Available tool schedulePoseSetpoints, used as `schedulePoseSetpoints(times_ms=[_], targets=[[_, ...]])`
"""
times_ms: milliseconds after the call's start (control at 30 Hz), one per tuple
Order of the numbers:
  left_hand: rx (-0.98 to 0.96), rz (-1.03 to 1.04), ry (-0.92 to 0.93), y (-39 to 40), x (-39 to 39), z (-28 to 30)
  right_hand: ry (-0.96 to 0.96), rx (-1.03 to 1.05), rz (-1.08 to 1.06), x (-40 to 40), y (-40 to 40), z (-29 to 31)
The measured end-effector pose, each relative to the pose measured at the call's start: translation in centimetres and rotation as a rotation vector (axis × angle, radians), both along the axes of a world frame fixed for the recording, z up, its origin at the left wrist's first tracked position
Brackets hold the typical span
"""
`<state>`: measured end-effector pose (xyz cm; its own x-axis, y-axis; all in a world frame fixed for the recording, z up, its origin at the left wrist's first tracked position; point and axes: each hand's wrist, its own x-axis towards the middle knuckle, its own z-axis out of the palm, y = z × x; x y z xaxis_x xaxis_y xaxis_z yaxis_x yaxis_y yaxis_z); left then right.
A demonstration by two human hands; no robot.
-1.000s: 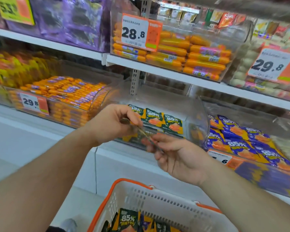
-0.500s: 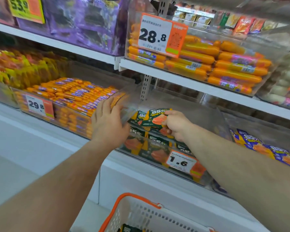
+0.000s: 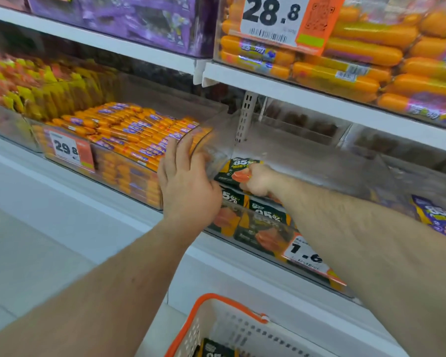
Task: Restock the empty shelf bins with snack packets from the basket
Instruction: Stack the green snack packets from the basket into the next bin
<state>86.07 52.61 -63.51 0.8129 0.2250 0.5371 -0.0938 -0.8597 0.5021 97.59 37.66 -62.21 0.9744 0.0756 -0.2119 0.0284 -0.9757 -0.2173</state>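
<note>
The clear shelf bin is sitting on the lower shelf, the left hand lying spread against its left wall. The right hand is curling its grip around a green snack packet inside, above the basket.

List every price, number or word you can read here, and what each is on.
"28.8": price tag on the upper sausage bin.
"29.8": price tag on the orange sausage bin.
"7.6": price tag on the clear bin.
"85%": green snack packets.
Barcodes and small print: too blurred to read.
</note>
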Motion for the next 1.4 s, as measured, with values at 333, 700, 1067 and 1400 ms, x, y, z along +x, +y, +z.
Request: schedulePoseSetpoints(times_ms=[333, 700, 1067, 1400], targets=[[0.026, -0.024, -0.084, 0.1, -0.4, -0.1, 0.038, -0.327, 0.011, -0.2, 0.4, -0.2], [0.174, -0.616, 0.044, -1.5, -4.2, -0.1, -0.889, -0.189, 0.101, -11.9, -1.5, 3.4], [0.848, -0.85, 1.215, -4.5, -7.2, -7.5, -0.051, 0.254, 0.088, -25.3, -5.9, -19.9], [0.788, -0.826, 1.234, -5.5, -7.0, -7.5, 0.708, 0.69, -0.817, -25.1, -1.7, -30.1]])
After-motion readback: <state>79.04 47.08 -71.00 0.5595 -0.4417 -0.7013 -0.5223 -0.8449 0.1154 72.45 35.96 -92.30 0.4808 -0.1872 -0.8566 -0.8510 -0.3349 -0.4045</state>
